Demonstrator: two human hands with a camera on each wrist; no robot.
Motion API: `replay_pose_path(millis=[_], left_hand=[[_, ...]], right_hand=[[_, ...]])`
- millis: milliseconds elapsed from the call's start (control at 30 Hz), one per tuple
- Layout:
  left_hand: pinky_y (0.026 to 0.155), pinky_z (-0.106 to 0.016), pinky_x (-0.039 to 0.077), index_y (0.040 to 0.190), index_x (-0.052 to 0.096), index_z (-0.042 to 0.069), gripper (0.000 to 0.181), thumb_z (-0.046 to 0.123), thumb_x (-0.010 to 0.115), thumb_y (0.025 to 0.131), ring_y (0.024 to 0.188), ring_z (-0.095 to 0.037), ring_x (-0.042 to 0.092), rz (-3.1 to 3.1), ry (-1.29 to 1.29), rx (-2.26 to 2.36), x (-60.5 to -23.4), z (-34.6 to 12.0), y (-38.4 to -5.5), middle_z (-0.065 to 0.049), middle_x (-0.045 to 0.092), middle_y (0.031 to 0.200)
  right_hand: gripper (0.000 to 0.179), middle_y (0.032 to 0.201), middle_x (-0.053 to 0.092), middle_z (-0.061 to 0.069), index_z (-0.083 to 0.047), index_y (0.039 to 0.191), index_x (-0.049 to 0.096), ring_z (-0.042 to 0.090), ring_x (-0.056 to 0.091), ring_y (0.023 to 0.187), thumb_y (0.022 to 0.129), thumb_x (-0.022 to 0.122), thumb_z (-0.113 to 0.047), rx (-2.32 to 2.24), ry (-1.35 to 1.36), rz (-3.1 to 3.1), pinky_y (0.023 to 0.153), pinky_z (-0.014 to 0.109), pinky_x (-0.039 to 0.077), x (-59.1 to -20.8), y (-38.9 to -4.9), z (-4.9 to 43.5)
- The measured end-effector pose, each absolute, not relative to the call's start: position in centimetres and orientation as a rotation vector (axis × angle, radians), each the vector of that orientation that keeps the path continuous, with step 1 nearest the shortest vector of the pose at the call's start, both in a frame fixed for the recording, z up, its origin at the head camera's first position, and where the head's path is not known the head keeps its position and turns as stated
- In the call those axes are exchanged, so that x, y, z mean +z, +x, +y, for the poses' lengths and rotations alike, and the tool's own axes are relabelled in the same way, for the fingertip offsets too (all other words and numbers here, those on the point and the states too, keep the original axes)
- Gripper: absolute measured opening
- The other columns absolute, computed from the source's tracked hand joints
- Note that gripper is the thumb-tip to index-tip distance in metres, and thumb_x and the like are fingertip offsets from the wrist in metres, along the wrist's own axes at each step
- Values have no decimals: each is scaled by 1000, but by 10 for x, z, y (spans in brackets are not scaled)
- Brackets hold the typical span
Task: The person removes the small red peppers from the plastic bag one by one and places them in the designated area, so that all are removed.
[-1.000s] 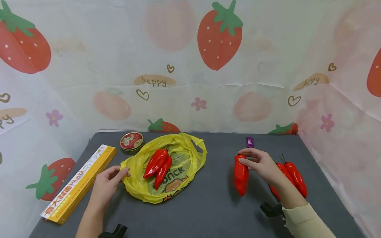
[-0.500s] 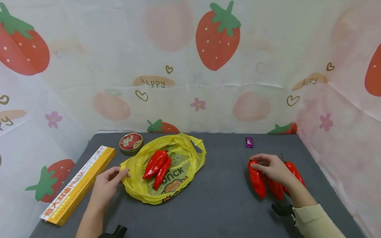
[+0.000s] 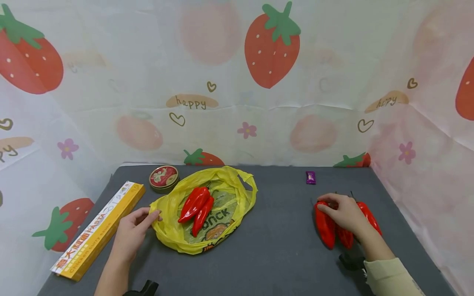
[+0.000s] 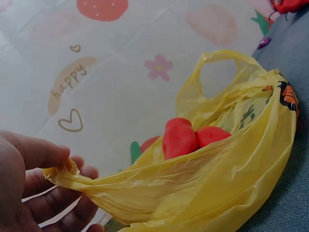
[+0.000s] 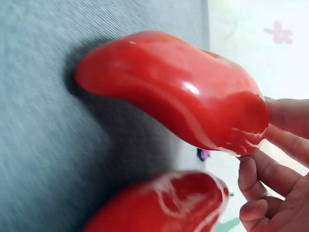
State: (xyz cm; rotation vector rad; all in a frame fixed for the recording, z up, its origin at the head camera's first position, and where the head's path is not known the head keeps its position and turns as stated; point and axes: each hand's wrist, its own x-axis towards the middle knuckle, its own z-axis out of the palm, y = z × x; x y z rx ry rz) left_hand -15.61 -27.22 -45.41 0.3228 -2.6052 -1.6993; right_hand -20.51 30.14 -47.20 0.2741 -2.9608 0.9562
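My left hand (image 3: 129, 234) pinches the left rim of a yellow plastic bag (image 3: 163, 234), which lies spread open on the table. The left wrist view shows the gathered plastic between thumb and fingers. Two glossy red peppers (image 3: 194, 204) rest inside the bag. On the right, my right hand (image 3: 346, 211) holds another red pepper (image 3: 325, 228) by its stem end; in the right wrist view its tip is at the cloth. Beside it lie two more red peppers, one (image 3: 345, 237) partly under the hand and one (image 3: 370, 217) behind the wrist.
A long yellow pasta box (image 3: 100, 230) lies along the left side of the grey table (image 3: 266, 263). Behind the bag stands a round red tin (image 3: 164, 179). A small purple wrapped packet (image 3: 310, 177) lies near the back edge, before the strawberry-print backdrop (image 3: 229, 61).
My right hand has carried the pepper rightward and down, from over the table to beside the other loose peppers. The left hand stays at the bag's rim.
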Motion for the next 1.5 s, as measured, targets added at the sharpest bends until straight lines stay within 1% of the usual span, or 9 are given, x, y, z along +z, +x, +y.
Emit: replay_pose_path(millis=[100,200,500,667,767,867,1133,1267,1500], left_hand=[[83,-22,54,122,67,4,47,45,60,100,91,-12,59,-2607,321,-1691,-454,-272,-157,3,71,96],[83,-22,54,121,67,4,48,46,60,100,91,-12,59,-2611,330,-1688,-454,-272,-157,3,71,95],[80,-17,53,121,67,2,46,43,60,101,90,-10,60,-2598,299,-1693,-456,-271,-157,3,71,94],[80,-17,53,121,67,3,46,44,60,101,90,-10,60,-2594,301,-1691,-457,-271,-156,4,71,94],[81,-17,53,122,67,3,47,44,60,100,91,-11,60,-2597,304,-1694,-456,-271,-157,4,71,94],[81,-18,53,122,67,3,47,44,60,100,91,-11,60,-2599,302,-1696,-456,-271,-157,4,71,95],[80,-18,53,120,67,3,45,43,60,101,90,-11,60,-2587,278,-1708,-456,-272,-157,3,71,94],[81,-19,53,120,67,3,47,44,60,100,90,-11,60,-2585,283,-1713,-458,-273,-158,3,71,94],[81,-20,53,119,67,2,48,46,60,100,90,-12,60,-2574,288,-1713,-458,-275,-157,3,71,94]], right_hand=[[30,105,71,9,-11,120,71,24,59,87,96,70,-29,917,281,-2948,72,39,52,-471,-207,306],[28,99,70,6,-10,117,73,21,56,84,96,71,-28,874,314,-2938,69,36,48,-472,-210,308],[26,102,74,10,-12,114,76,33,58,97,93,73,-27,752,309,-2936,86,60,44,-484,-214,309],[26,114,72,16,-9,114,75,39,59,107,92,74,-24,761,347,-2918,90,61,48,-485,-213,308],[25,118,71,18,-7,113,75,39,59,107,92,75,-21,759,376,-2888,90,60,49,-484,-211,307],[26,121,69,19,-6,114,74,38,59,106,92,75,-20,792,384,-2859,89,58,50,-480,-208,303],[47,126,67,15,-10,137,60,34,63,111,93,74,-22,952,375,-2768,91,56,53,-468,-198,279],[48,120,70,13,-13,138,57,32,67,106,94,73,-25,1035,434,-2708,91,55,54,-458,-196,261],[44,115,72,6,-17,134,60,19,69,98,94,74,-24,1168,487,-2642,87,49,56,-439,-198,226]])
